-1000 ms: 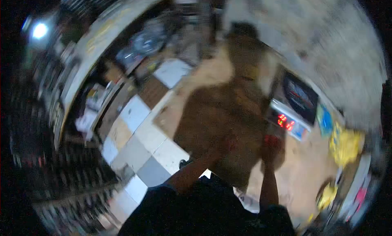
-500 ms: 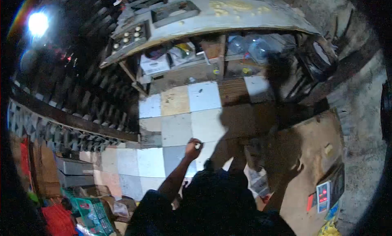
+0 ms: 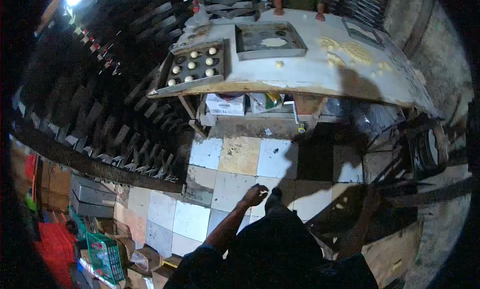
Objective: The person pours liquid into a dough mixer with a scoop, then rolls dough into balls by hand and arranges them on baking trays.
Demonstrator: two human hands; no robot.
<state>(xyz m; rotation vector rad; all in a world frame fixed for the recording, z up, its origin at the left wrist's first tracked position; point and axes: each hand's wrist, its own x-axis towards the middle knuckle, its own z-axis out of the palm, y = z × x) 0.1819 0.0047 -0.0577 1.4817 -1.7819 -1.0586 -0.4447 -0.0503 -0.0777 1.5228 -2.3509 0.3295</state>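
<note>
Over the tiled floor (image 3: 232,189), my left hand (image 3: 255,194) hangs in front of my body, touching nothing. Its fingers are loosely bent and apart, and pale tile shows beside them. My right hand (image 3: 371,199) hangs low on the right in deep shadow, near a dark-topped box or bench (image 3: 400,236); its fingers are too dark to make out. Ahead stands a floury work table (image 3: 305,44). On it are a tray (image 3: 220,79) with several round dough balls (image 3: 192,65), a second tray (image 3: 272,54) holding a flattened pale piece, and dough pieces (image 3: 355,52).
Another person's hands (image 3: 320,12) rest at the table's far edge. Cartons (image 3: 225,105) and bags sit beneath the table. A slatted wooden partition (image 3: 100,161) runs along the left. A green crate (image 3: 105,256), a red crate (image 3: 55,249) and boxes stand at the lower left.
My view has shifted so the table shows lower and more fully, with the other person's hands now visible. My left hand appears further right, and my right hand higher.
</note>
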